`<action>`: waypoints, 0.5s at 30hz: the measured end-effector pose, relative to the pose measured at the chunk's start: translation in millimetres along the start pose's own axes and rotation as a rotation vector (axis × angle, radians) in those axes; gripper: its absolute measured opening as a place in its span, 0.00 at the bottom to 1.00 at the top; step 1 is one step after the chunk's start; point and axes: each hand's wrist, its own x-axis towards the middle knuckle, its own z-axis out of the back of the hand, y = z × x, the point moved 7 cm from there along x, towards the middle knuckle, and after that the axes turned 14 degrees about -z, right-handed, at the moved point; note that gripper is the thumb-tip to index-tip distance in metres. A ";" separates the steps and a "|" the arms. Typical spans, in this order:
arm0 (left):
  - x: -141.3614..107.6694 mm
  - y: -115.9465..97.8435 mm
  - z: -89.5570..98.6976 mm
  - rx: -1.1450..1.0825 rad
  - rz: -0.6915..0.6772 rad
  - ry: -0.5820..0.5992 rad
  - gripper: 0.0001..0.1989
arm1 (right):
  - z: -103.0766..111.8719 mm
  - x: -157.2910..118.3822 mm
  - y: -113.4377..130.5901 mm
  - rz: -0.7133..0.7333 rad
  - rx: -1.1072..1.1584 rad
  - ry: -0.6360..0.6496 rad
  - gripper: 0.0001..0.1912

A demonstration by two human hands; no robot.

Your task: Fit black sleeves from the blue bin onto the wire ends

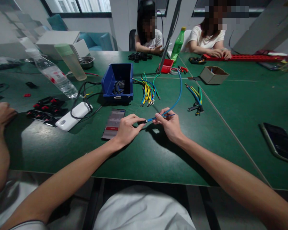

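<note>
Between thumb and forefinger, my left hand [128,129] pinches a black sleeve [141,122] at the end of a blue wire [180,89]. My right hand [169,124] grips that wire just beside the sleeve, and the rest of it arcs up and back over the table. Ahead of my hands lies a bundle of yellow, green and blue wires [147,92] with metal lugs at their ends. To the right is a smaller group of wires [195,97] with black sleeves on their near ends. A blue bin [117,97] holds several black sleeves [119,87].
A phone [114,123] lies by my left hand, another phone [280,140] at far right. On the left are a white power bank-like device [74,116], a water bottle [56,76] and black-red parts [46,108]. A cardboard box [213,76] stands back right. Co-workers sit opposite; another person's arm [0,137] rests left.
</note>
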 end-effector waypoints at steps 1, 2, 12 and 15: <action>0.0 0.0 -0.1 -0.001 -0.002 0.000 0.07 | -0.1 0.1 -0.1 -0.002 -0.002 -0.001 0.17; 0.0 -0.1 0.0 -0.002 -0.003 0.000 0.07 | -0.1 0.1 -0.1 -0.004 -0.002 -0.002 0.17; 0.5 -1.8 0.0 0.001 -0.004 0.003 0.07 | 0.0 0.1 -1.3 -0.005 -0.001 0.002 0.18; 0.1 -1.5 -0.2 0.008 -0.005 0.002 0.07 | -0.3 0.6 -1.3 -0.006 0.003 0.006 0.18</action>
